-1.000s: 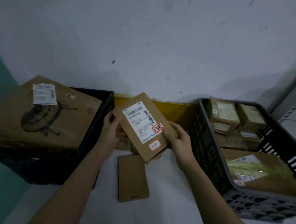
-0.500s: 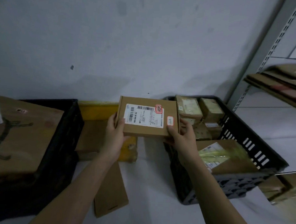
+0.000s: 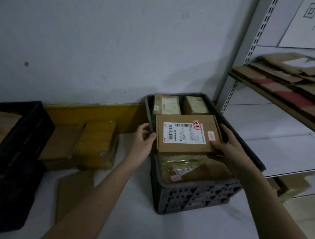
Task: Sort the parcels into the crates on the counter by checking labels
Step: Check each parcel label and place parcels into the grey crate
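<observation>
Labelled parcel [image 3: 186, 135] held flat over grey crate [image 3: 200, 196] at counter's right end, left hand [image 3: 143, 142] gripping its left edge, right hand [image 3: 228, 150] pinching its right corner.

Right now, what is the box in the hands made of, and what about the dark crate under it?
The box looks like plain brown cardboard: matte, with folded edges and paper labels stuck on top. The crate looks like hard dark plastic, since its wall has moulded lattice holes and a smooth rim.

Parcel [image 3: 185, 134] over right crate [image 3: 195, 197]; left crate [image 3: 18, 150] well apart.
</observation>
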Motion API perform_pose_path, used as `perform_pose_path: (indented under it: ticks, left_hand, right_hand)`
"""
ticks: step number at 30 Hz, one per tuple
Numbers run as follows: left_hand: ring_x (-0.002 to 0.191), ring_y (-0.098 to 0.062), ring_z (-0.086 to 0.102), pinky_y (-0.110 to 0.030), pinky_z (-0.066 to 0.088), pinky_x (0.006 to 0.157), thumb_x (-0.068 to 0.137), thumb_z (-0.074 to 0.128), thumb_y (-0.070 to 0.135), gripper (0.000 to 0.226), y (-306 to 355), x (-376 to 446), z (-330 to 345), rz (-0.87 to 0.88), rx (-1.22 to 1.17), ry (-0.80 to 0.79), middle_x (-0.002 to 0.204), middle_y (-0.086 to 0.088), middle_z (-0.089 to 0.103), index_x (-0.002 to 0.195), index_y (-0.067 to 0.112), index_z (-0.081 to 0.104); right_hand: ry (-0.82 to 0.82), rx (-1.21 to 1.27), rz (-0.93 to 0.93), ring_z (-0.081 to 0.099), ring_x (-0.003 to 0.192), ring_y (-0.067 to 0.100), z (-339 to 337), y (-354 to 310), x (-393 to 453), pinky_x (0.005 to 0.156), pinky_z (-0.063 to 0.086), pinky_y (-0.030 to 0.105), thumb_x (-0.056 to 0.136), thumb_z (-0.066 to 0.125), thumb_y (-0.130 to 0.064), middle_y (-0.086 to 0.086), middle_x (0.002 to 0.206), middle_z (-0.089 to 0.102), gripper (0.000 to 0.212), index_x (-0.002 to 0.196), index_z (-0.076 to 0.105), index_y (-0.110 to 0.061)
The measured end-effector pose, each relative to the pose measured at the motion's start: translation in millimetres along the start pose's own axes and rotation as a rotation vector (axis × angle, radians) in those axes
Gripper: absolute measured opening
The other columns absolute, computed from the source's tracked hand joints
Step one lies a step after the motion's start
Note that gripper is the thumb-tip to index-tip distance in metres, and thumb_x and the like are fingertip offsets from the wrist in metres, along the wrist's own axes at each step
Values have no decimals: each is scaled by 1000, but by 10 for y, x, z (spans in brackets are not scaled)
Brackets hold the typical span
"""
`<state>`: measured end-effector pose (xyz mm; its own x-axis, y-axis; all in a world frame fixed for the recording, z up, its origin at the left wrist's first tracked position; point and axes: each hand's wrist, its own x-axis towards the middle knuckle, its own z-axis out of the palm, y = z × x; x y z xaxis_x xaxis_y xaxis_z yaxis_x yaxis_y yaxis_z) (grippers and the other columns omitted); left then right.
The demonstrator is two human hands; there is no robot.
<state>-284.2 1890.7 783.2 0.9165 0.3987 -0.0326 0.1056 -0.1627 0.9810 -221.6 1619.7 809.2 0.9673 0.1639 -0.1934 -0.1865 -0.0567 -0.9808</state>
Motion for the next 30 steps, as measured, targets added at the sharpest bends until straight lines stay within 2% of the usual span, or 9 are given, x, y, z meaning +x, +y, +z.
perform_pose_path:
  ticks: [2,4,6,9,11,14,17,27,30]
  left_hand:
    - [103,0,48,-18,37,78,103,49,37,48,-28,31,243,-36,20,13,128,10,45,148,33,32]
    - [126,-11,45,-26,34,93,104,46,38,50,-66,53,435,-62,46,36,140,7,40,150,32,30]
    - [137,-18,37,-27,29,96,104,46,38,52,-102,50,573,-65,131,92,153,2,29,152,29,29]
    - [121,-11,42,-23,29,93,104,47,32,49,-135,-8,685,0,261,198,151,0,29,151,24,34]
    - [113,-1,36,-21,29,93,104,47,28,47,-147,-23,695,16,314,229,150,1,31,150,25,36]
    - [135,-12,37,-25,32,102,105,45,22,48,-160,-44,674,9,352,231,155,3,28,152,24,33]
    - [141,-18,33,-25,30,103,106,43,16,51,-171,-62,682,-4,378,245,158,0,23,154,22,29]
    - [147,-23,29,-41,28,120,107,40,18,54,-174,-64,659,-127,266,229,162,-2,29,158,19,23]
    - [144,-23,34,-43,31,118,107,38,32,52,-183,-55,582,-199,138,220,160,-2,33,157,20,27]
  right_hand:
    - [-46,-60,72,65,110,29,-263,59,59,68,63,38,95,63,-5,7,140,52,78,153,28,-43]
    - [-167,-120,149,66,107,32,-424,112,105,66,62,39,93,64,-4,5,136,50,83,151,25,-49]
    - [-326,-280,176,65,110,31,-493,144,153,81,60,45,92,67,-8,5,135,51,82,149,26,-51]
    - [-470,-640,147,54,123,26,-541,158,261,106,47,48,87,75,-27,4,140,46,79,147,27,-44]
    - [-430,-908,73,44,132,32,-531,182,360,111,40,50,84,75,-40,7,147,37,75,146,32,-38]
    - [-284,-1009,-161,26,144,35,-364,224,424,117,30,53,87,66,-55,4,159,24,74,150,35,-32]
    - [-376,-1100,-341,16,149,33,-78,306,416,121,22,51,93,55,-58,-4,164,20,69,154,29,-37]
    - [-494,-1190,-246,18,143,33,61,303,438,111,33,55,86,60,-64,-4,154,33,71,147,36,-38]
    - [-379,-1259,-332,29,140,31,194,187,432,111,35,53,93,54,-59,-1,154,36,64,149,38,-33]
